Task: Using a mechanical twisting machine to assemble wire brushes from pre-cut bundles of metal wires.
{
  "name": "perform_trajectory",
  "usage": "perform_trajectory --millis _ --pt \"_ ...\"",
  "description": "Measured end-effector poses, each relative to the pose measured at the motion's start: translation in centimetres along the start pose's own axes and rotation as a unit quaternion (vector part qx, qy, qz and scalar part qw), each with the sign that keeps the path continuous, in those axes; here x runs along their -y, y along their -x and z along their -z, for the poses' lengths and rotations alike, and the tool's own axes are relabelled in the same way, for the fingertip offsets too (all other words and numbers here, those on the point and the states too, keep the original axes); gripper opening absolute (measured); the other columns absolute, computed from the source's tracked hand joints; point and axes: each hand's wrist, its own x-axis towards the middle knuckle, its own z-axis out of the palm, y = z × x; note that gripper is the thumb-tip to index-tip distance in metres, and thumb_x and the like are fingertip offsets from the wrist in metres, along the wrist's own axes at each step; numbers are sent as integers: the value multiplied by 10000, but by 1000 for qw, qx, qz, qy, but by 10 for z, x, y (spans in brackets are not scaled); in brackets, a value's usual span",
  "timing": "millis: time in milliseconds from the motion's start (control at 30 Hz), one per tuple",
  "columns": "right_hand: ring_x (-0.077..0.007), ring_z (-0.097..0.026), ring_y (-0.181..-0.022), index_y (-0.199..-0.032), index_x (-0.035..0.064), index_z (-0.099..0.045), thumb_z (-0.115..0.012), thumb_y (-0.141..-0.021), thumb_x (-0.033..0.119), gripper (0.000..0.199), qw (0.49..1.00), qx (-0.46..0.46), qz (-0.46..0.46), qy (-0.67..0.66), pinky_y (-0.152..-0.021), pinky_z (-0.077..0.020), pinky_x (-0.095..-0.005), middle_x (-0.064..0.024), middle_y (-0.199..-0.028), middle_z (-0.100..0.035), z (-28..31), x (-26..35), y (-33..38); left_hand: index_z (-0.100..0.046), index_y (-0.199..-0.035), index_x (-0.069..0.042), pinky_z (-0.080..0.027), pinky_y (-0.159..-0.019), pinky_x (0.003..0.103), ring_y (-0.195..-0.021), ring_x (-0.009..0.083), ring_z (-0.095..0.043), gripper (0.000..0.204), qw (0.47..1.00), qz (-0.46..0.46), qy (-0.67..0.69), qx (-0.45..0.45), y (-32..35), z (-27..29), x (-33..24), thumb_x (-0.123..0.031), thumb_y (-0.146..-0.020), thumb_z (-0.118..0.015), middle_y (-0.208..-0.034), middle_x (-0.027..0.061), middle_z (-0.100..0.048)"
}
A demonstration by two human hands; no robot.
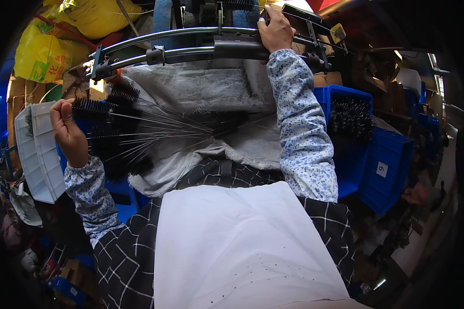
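We curl the fingers of our left hand (69, 131) at the tips of black-bristled brushes with thin silver wire stems (108, 110), fanned over a grey cloth (252, 147) across our lap; we cannot tell whether it pinches one. Our right hand (277, 32) bends over parallel silver metal rods (191, 51), its grip unclear. A blue plastic crate (345, 167) stands right.

Brushes (121, 116) lie just right of the left hand (69, 134), a crate (38, 154) just left, sacks (42, 54) beyond it. The right hand (276, 32) is at the rail (237, 46); right of it, nearer the body, a bin (340, 92) contains more brushes. Cloth (258, 149) lies between the hands.
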Motion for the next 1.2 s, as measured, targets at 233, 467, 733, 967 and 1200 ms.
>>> perform_trajectory --millis 233,467,733,967,1200 --pt "-253 -512 -960 -1091 98 -514 -539 -727 224 385 999 36 -15 -1 -808 -387 -408 -105 -1037 -543 -9 24 0 -486 -846 17 -407 -734 267 -791 164 -493 213 972 -107 -55 -200 -34 72 9 -149 -891 -360 -820 77 -505" --pt "-252 -515 -948 -1081 84 -516 -533 -722 202 378 999 42 -20 -21 -787 -378 -428 -95 -1043 -535 -20 35 1 -534 -925 11 -457 -735 283 -822 231 -560 333 774 -276 -526 -221 -27 158 50 54 -616 -649 -902 114 -565" --pt "-236 -526 -924 -1078 79 -512 -536 -732 198 366 997 71 -34 -5 -754 -357 -451 -84 -1018 -539 -20 79 -1 -505 -917 24 -443 -763 277 -842 231 -542 311 963 -89 -159 -199 -15 120 47 46 -635 -633 -912 118 -548" --pt "-245 -533 -907 -1070 65 -514 -562 -732 194 365 998 66 -14 6 -755 -358 -438 -104 -993 -540 -26 88 2 -484 -951 22 -434 -763 267 -846 175 -517 174 955 8 235 -180 -20 78 20 -95 -827 -449 -928 97 -515" --pt "-265 -514 -947 -1085 75 -510 -530 -732 202 375 998 58 -4 9 -798 -378 -417 -105 -1046 -528 -9 23 -4 -501 -948 -7 -416 -750 255 -838 135 -505 192 953 35 237 -187 -18 70 14 -165 -858 -440 -903 63 -518"
